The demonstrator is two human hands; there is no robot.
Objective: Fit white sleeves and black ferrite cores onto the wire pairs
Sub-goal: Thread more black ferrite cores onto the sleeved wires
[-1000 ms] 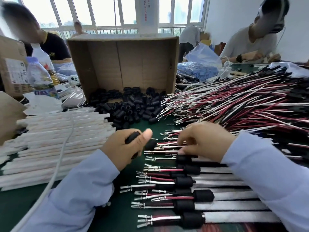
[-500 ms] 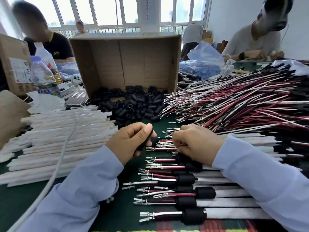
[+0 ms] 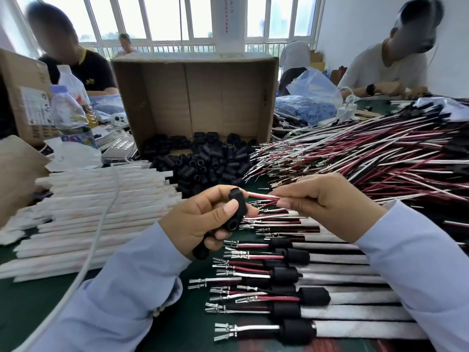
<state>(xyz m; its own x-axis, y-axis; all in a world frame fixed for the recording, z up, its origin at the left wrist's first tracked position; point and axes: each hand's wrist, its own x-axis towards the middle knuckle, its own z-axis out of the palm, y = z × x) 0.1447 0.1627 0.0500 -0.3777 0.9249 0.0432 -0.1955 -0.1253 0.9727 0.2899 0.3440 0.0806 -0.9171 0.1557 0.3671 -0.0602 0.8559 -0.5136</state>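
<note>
My left hand (image 3: 200, 222) pinches a black core (image 3: 238, 200) in front of the box (image 3: 198, 97). My right hand (image 3: 327, 201) pinches a wire pair (image 3: 261, 196), aimed to slide in.

Strong daylight is coming in through the windows (image 3: 157, 21) at the back, which are burning out to near white. It is spreading evenly over the tabletop (image 3: 30, 295), so only soft, faint shadows are falling beneath the left hand (image 3: 200, 219) and right hand (image 3: 327, 201). The black ferrite core (image 3: 240, 207) that the left hand is gripping is reading as a dark mass with little surface detail. The wire pair (image 3: 261, 196) that the right hand is pinching is looking slightly soft. The metal terminals (image 3: 224, 331) near the bottom are catching small glints. The wide lens is bowing the window bars and the cardboard box (image 3: 203, 97) and stretching the corners. Faces at the back are appearing blurred.
</note>
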